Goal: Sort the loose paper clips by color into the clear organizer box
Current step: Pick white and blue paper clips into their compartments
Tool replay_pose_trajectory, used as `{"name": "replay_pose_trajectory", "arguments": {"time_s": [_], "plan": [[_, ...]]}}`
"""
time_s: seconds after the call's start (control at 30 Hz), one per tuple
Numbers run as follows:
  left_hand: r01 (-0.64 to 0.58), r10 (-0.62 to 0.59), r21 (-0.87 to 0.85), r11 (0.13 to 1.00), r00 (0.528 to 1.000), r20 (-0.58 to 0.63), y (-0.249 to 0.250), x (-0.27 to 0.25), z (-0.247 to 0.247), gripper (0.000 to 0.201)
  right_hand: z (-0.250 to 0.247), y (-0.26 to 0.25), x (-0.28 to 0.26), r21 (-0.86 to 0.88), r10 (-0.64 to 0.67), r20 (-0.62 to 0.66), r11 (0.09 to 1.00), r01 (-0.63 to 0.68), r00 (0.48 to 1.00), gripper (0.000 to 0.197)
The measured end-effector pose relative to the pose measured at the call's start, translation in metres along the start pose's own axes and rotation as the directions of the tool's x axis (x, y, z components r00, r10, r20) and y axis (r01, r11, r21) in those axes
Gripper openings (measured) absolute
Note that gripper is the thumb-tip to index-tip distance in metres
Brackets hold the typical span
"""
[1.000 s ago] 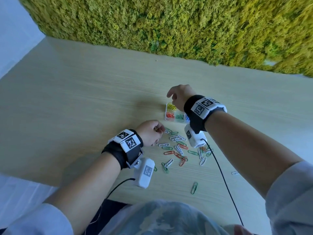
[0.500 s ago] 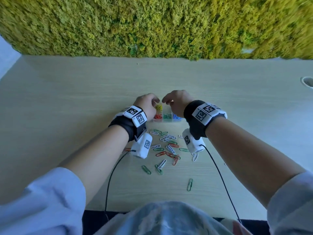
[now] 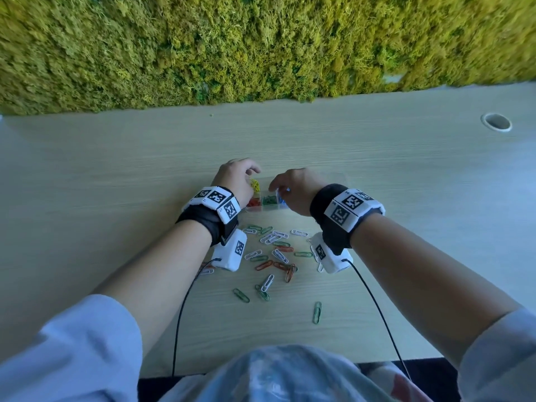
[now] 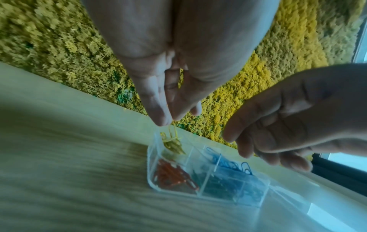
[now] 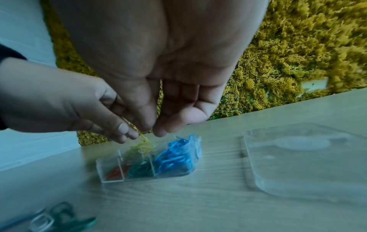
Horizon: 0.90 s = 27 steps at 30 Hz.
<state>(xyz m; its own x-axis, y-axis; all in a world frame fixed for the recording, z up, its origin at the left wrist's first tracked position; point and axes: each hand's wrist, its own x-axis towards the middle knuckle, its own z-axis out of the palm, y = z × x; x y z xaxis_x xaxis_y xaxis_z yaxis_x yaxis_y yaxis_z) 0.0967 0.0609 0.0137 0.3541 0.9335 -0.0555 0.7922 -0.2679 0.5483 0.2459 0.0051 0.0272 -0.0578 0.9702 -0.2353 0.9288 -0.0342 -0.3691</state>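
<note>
The clear organizer box sits on the desk just beyond the loose paper clips. It holds yellow clips far left, red near left, green in the middle and blue on the right. My left hand pinches a yellow paper clip right above the yellow compartment. My right hand hovers over the blue side with relaxed fingers and nothing seen in it.
The clear lid lies flat to the right of the box. A moss wall rises at the desk's far edge. A cable hole is at the far right. Stray green clips lie near me, and wrist cables trail off the front edge.
My left hand has gone from the loose pile up to the box with a yellow clip. My right hand has stayed over the box. The head view has swung to face the desk squarely.
</note>
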Motion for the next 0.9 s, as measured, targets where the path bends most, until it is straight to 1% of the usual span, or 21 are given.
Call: {"name": "replay_pose_trajectory", "arguments": {"time_s": [0.07, 0.13, 0.2, 0.27, 0.33, 0.4, 0.5, 0.6, 0.67, 0.73, 0.8, 0.9], "plan": [[-0.017, 0.016, -0.034, 0.999, 0.999, -0.045, -0.006, -0.006, -0.001, 0.040, 0.001, 0.000, -0.003, 0.003, -0.007, 0.010, 1.000, 0.007, 1.000, 0.038], [-0.033, 0.033, 0.002, 0.999, 0.999, -0.034, -0.010, -0.012, -0.002, 0.041, 0.002, -0.002, -0.005, 0.008, -0.011, 0.028, 1.000, 0.011, 1.000, 0.039], [-0.046, 0.039, 0.131, 0.990, 0.998, 0.059, -0.011, -0.017, -0.002, 0.046, 0.003, -0.006, -0.007, 0.004, -0.015, 0.042, 1.000, 0.015, 0.999, 0.039], [-0.069, 0.018, 0.304, 0.950, 0.986, 0.168, -0.009, -0.022, 0.000, 0.056, 0.004, -0.009, -0.009, -0.018, -0.025, 0.043, 1.000, 0.026, 0.999, 0.039], [-0.112, 0.023, 0.413, 0.904, 0.976, 0.215, -0.006, -0.025, 0.003, 0.063, 0.004, -0.013, -0.012, -0.048, -0.033, 0.045, 0.998, 0.035, 0.998, 0.038], [-0.143, 0.037, 0.467, 0.873, 0.973, 0.228, -0.005, -0.028, 0.006, 0.063, 0.006, -0.014, -0.014, -0.053, -0.035, 0.061, 0.998, 0.038, 0.998, 0.038], [-0.159, 0.066, 0.496, 0.854, 0.977, 0.200, -0.006, -0.030, 0.008, 0.057, 0.007, -0.011, -0.018, -0.034, -0.013, 0.084, 0.999, 0.016, 0.996, 0.039], [-0.197, 0.119, 0.521, 0.830, 0.977, 0.179, -0.004, -0.032, 0.007, 0.054, 0.008, -0.006, -0.022, -0.011, 0.010, 0.078, 1.000, -0.009, 0.997, 0.038], [-0.223, 0.128, 0.545, 0.808, 0.970, 0.208, -0.003, -0.033, 0.006, 0.053, 0.009, -0.003, -0.024, 0.006, 0.021, 0.079, 1.000, -0.022, 0.997, 0.037], [-0.242, 0.120, 0.568, 0.787, 0.962, 0.244, -0.003, -0.034, 0.006, 0.047, 0.009, -0.003, -0.027, -0.003, 0.021, 0.087, 1.000, -0.021, 0.996, 0.036], [-0.242, 0.119, 0.578, 0.779, 0.963, 0.244, -0.003, -0.036, 0.006, 0.042, 0.008, -0.003, -0.030, -0.015, 0.011, 0.089, 1.000, -0.009, 0.996, 0.036], [-0.241, 0.127, 0.579, 0.779, 0.965, 0.231, -0.004, -0.038, 0.007, 0.045, 0.007, -0.004, -0.032, -0.011, -0.002, 0.082, 1.000, 0.002, 0.997, 0.036]]}}
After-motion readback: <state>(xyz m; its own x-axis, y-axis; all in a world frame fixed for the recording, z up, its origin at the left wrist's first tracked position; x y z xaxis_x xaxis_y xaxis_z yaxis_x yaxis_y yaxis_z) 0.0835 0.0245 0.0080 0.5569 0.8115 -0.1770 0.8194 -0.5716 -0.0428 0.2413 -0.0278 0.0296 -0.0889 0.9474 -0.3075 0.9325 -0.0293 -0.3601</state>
